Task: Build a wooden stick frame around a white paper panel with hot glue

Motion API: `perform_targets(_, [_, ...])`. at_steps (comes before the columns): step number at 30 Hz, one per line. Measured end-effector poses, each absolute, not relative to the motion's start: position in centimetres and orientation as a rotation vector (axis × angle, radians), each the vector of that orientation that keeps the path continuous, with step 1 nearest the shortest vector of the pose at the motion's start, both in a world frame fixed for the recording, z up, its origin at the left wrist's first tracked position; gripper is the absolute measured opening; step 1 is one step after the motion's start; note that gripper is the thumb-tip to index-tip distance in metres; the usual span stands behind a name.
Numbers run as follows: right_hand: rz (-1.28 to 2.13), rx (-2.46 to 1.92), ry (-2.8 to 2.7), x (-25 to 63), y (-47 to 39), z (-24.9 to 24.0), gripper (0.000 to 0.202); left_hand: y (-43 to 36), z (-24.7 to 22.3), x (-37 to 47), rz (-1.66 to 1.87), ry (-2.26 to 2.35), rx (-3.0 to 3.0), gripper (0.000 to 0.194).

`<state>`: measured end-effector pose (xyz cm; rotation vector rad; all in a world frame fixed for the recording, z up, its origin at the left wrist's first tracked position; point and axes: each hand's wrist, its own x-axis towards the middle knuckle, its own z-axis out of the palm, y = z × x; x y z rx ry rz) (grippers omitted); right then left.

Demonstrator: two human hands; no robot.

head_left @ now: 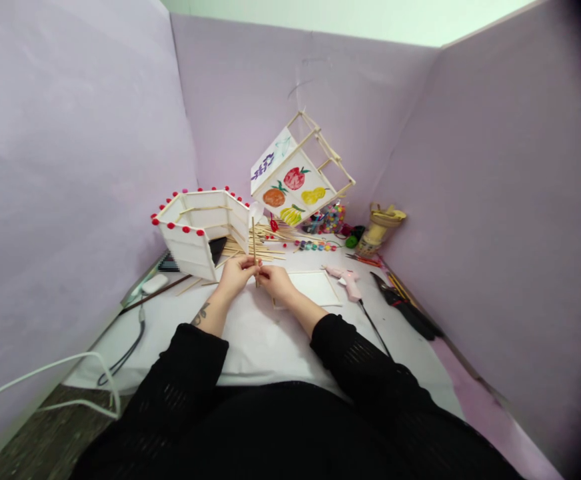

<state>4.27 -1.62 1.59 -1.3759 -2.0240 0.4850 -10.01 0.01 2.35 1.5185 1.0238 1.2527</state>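
A thin wooden stick (254,235) stands upright in front of me, pinched between the closed fingers of my left hand (235,275) and my right hand (275,281). Whether it is one stick or more I cannot tell. Just under and right of my right hand lies a flat white panel (315,291) edged with sticks. A pink hot glue gun (348,281) rests to its right. Behind my hands is a pile of loose wooden sticks (265,248). To the left stands a white many-sided stick frame (188,250) with red beads along its top.
A stick-framed box (298,177) painted with fruit leans tilted at the back. Pruning shears (403,307) lie at right, near a bundled straw-coloured holder (380,230). Coloured beads (315,246) sit behind the panel. White cable (70,360) hangs at left; partition walls (495,200) enclose the table.
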Motion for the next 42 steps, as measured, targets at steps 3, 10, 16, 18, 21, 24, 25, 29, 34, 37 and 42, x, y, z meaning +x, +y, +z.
perform_targets(3, [0.577, -1.38, -1.893, 4.7, -1.7, 2.0, 0.015, 0.2, 2.6, -10.3, 1.315, 1.019, 1.444, 0.042])
perform_targets(10, [1.094, -1.111, -1.423, 5.2, -1.4, 1.8, 0.036, 0.6, 2.5, -10.7, 1.358, 1.077, 1.327, 0.055])
perform_targets(16, [1.218, -0.888, -1.498, 5.2, -1.3, 1.7, 0.045, 0.8, 2.4, -10.8, 1.36, 1.111, 1.327, 0.052])
perform_targets(18, [1.16, -0.829, -1.555, 5.2, -1.3, 1.6, 0.044, 0.8, 2.3, -10.8, 1.352, 1.111, 1.292, 0.053])
perform_targets(21, [1.01, -0.842, -1.569, 5.0, -1.3, 1.2, 0.03, 0.7, 2.4, -10.6, 1.33, 1.081, 1.274, 0.053])
perform_targets(24, [0.915, -0.929, -1.518, 4.9, -1.3, 1.0, 0.018, 0.4, 2.5, -10.3, 1.296, 1.046, 1.303, 0.05])
perform_targets(25, [0.904, -0.954, -1.5, 4.8, -1.3, 0.9, 0.017, 0.3, 2.5, -10.1, 1.281, 1.045, 1.334, 0.048])
perform_targets(29, [0.841, -0.996, -1.443, 4.8, -1.4, 1.0, 0.014, -0.4, 3.0, -9.8, 1.25, 1.039, 1.579, 0.033])
perform_targets(34, [0.765, -0.996, -1.475, 4.8, -1.6, 1.1, 0.016, -0.8, 3.6, -9.6, 1.268, 1.066, 1.801, 0.021])
perform_targets(37, [0.79, -1.05, -1.547, 4.8, -1.5, 0.9, 0.022, -0.8, 3.7, -9.5, 1.276, 1.138, 1.83, 0.016])
perform_targets(42, [0.736, -1.119, -1.783, 4.8, -1.0, 0.1, 0.02, -1.2, 3.9, -9.3, 1.271, 1.104, 1.864, 0.017])
